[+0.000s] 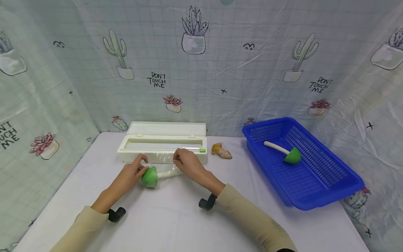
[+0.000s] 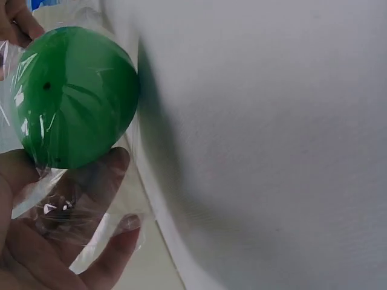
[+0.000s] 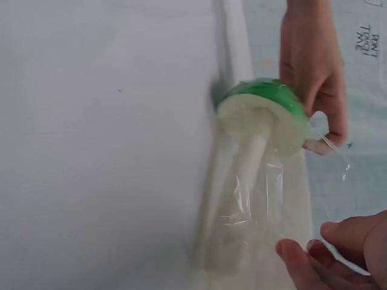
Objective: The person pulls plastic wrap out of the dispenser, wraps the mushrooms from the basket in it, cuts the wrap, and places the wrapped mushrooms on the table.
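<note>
A green-capped toy mushroom is tipped on its side between the hands, clear plastic film over it; best to draw that film evenly taut and smooth it snugly round the cap without tearing. The left hand, fingers bent and partly spread, grips film beside the cap; the right hand, nearly closed, pinches film near the stem's end. Just beyond is the open white film dispenser.

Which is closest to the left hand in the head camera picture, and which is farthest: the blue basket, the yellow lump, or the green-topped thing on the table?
From the left hand:
1. Green-topped thing: right at its fingers.
2. Yellow lump: farther right, beside the white box.
3. Blue basket: farthest right.
</note>
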`<state>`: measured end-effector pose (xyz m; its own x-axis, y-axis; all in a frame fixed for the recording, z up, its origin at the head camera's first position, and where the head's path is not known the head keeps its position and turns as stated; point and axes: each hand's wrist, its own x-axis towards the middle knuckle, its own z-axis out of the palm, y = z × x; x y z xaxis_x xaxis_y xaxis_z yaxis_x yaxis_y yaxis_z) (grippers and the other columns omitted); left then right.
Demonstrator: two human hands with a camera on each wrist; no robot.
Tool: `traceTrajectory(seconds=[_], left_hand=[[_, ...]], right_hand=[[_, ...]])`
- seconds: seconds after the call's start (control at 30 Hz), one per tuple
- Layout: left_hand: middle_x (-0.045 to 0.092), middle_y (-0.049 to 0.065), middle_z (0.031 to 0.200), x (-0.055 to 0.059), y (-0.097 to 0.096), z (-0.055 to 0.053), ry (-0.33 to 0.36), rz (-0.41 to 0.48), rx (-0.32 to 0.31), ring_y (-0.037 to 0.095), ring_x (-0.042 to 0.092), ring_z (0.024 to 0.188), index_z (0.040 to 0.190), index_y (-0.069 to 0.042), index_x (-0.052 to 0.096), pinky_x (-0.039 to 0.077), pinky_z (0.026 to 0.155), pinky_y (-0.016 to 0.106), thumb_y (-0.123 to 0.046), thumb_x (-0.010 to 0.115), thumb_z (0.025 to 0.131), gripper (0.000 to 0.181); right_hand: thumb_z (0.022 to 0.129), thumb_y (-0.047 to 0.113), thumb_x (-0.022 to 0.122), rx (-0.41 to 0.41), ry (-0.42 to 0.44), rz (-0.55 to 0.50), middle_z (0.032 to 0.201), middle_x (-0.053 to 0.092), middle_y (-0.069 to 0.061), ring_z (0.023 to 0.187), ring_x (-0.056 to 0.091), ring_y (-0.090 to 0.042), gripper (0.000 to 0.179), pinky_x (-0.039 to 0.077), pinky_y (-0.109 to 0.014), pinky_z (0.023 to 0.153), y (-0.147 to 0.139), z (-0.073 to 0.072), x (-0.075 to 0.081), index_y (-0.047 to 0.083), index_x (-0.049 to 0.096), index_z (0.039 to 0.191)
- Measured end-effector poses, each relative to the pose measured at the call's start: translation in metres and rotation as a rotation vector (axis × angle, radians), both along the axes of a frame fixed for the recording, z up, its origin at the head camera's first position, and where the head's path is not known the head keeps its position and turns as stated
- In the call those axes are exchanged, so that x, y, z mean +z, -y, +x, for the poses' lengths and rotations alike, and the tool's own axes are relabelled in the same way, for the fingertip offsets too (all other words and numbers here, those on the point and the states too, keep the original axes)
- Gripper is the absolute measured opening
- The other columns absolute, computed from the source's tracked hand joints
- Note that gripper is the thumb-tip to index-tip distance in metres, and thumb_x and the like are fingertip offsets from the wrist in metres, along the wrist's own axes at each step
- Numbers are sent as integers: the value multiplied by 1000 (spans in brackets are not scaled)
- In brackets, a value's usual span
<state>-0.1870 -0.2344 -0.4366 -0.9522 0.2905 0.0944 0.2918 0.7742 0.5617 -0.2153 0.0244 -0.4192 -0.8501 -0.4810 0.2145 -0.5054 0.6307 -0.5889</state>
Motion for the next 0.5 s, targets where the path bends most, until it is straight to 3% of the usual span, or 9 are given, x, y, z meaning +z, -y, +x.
traceTrajectory(seconds=[0.1,0.2,0.27,0.37,0.5], left_hand=[[71,8,86,0,-1,-4,13,-9,-8,18,63,74,107,-7,55,50,62,32,-9,57,104,4],[72,14,103,-1,-1,-5,11,-20,15,29,68,93,105,-5,62,56,74,43,-10,58,103,6],[68,16,110,-1,-1,-5,-27,-39,36,35,64,102,104,-4,68,54,82,48,-9,62,101,8],[58,17,108,-2,0,-4,-114,-93,62,37,51,98,101,-3,73,45,80,47,-9,67,98,10],[53,18,104,0,1,-3,-174,-144,58,36,43,93,100,1,76,37,75,44,-7,66,98,13]], right_hand=[[96,6,69,46,-17,17,106,65,-8,99,66,-17,17,53,-19,82,-2,-4,-7,4,60,110],[93,2,72,121,-15,69,109,58,-8,102,63,-18,26,52,-22,86,-7,-6,-13,4,55,112],[91,-1,73,185,-22,125,111,56,-9,103,60,-19,28,51,-24,88,-11,-7,-15,4,56,112],[88,-6,74,272,-59,211,113,58,-8,107,58,-21,31,50,-26,92,-13,-7,-17,5,61,113],[85,-11,71,374,-195,245,121,62,-11,118,58,-26,40,46,-29,103,-14,-6,-23,4,64,122]])
